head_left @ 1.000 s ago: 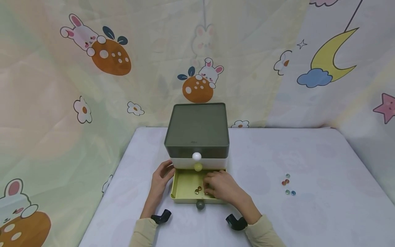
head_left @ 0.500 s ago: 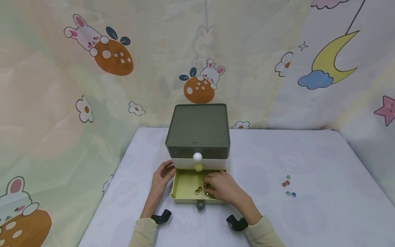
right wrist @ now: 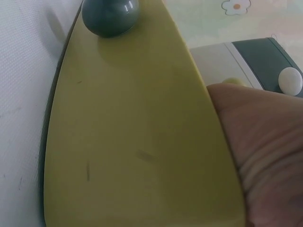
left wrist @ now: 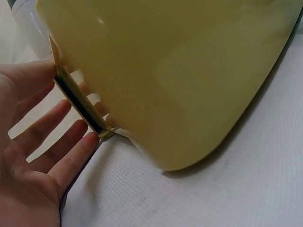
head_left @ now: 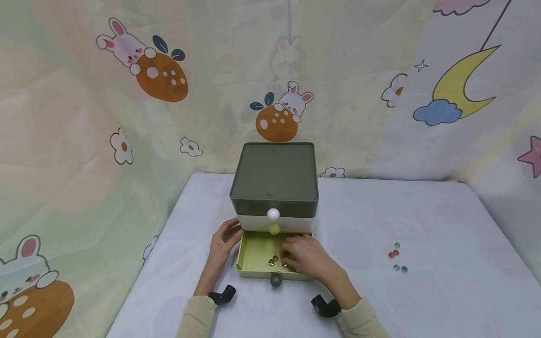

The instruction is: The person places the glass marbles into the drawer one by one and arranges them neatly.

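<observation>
A small cabinet point(head_left: 274, 173) with a dark green top stands mid-table, its yellow bottom drawer point(head_left: 253, 246) pulled out. My left hand point(head_left: 221, 241) rests at the cabinet's left side; in the left wrist view its straight fingers point(left wrist: 71, 158) touch the lower edge beside the drawer. My right hand point(head_left: 306, 253) reaches down into the drawer's right part, over the front wall. Its fingertips are hidden, so I cannot tell whether they pinch a bead. Shiny amber beads point(head_left: 271, 262) lie on the drawer floor, left of that hand.
Several green, orange and blue glass beads point(head_left: 396, 267) lie on the white tabletop to the right. A dark round knob point(head_left: 275, 280) sticks out from the drawer's front. White and yellow knobs point(head_left: 274, 214) sit above it. A patterned cloth wall point(head_left: 220, 94) hangs behind.
The head view has shifted slightly, so the whole scene sits a little further right. Both hands keep their places at the cabinet and in the drawer.
</observation>
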Available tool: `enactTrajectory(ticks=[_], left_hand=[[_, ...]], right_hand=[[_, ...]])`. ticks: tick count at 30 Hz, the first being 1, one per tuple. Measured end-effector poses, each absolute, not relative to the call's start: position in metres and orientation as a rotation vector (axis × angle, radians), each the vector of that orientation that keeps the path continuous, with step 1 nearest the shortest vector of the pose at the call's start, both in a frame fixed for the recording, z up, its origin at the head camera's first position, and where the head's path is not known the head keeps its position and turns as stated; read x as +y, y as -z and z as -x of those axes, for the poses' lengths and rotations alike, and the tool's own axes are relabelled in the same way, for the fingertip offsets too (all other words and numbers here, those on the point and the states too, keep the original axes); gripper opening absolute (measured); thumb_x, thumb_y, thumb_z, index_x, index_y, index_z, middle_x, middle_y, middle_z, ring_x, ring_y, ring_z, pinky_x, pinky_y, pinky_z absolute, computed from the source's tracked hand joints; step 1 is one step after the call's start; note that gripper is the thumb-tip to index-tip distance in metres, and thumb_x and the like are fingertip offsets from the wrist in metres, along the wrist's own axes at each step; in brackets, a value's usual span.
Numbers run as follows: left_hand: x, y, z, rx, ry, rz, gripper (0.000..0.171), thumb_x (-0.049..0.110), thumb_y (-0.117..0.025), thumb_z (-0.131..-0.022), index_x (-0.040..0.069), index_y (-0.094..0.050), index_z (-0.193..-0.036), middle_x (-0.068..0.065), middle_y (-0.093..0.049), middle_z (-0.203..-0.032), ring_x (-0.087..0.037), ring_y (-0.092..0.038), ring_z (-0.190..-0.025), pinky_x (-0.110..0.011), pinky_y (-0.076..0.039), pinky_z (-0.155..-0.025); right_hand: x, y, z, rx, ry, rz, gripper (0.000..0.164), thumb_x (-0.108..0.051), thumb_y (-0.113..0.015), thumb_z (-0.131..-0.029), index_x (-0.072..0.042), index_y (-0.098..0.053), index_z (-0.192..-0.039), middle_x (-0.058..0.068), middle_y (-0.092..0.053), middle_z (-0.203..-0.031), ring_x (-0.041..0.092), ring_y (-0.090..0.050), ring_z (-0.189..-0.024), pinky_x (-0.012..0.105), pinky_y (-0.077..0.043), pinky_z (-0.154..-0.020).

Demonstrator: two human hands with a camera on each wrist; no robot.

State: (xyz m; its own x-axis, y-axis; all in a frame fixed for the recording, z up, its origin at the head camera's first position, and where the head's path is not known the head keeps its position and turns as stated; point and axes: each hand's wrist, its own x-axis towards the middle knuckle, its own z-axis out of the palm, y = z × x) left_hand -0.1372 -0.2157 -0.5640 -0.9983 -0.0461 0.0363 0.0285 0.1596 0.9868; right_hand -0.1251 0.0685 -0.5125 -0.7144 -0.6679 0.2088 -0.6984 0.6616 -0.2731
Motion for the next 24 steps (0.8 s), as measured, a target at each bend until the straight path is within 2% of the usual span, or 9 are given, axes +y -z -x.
enactTrajectory(ticks=[7, 17, 21, 24], left_hand=[[-0.215, 0.563, 0.137, -2.347, 2.001, -0.014, 0.042, 0.024, -0.072, -0.1, 0.023, -0.06, -0.14, -0.001, -0.062, -0.147, -0.022, -0.055, -0.14, -0.021, -0.052, -0.106], [-0.213, 0.562, 0.135, -2.358, 1.986, -0.041, 0.043, 0.026, -0.073, -0.1, 0.024, -0.06, -0.141, 0.0, -0.061, -0.148, -0.023, -0.055, -0.141, -0.033, -0.053, -0.111], [-0.212, 0.562, 0.136, -2.354, 1.983, -0.05, 0.043, 0.026, -0.073, -0.099, 0.023, -0.06, -0.141, -0.001, -0.061, -0.148, -0.024, -0.055, -0.142, -0.042, -0.051, -0.114], [-0.212, 0.561, 0.136, -2.361, 1.979, -0.054, 0.043, 0.025, -0.073, -0.1, 0.024, -0.06, -0.141, -0.001, -0.061, -0.148, -0.023, -0.054, -0.142, -0.043, -0.051, -0.115]], right_hand=[[0.07, 0.514, 0.125, -2.772, -0.531, -1.144, 0.007, -0.027, -0.081, -0.09, -0.028, -0.074, -0.089, -0.014, -0.071, -0.092, 0.006, -0.064, -0.085, 0.033, -0.05, -0.079], [0.073, 0.509, 0.125, -2.786, -0.638, -1.169, 0.005, -0.026, -0.08, -0.092, -0.026, -0.075, -0.092, -0.014, -0.071, -0.093, 0.004, -0.063, -0.085, 0.031, -0.05, -0.079], [0.078, 0.504, 0.128, -2.817, -0.876, -1.212, 0.004, -0.021, -0.078, -0.094, -0.02, -0.077, -0.098, -0.011, -0.072, -0.096, 0.002, -0.063, -0.086, 0.027, -0.054, -0.079], [0.084, 0.5, 0.131, -2.846, -1.116, -1.229, 0.007, -0.018, -0.075, -0.097, -0.017, -0.077, -0.103, -0.011, -0.072, -0.1, 0.002, -0.062, -0.089, 0.028, -0.058, -0.08]])
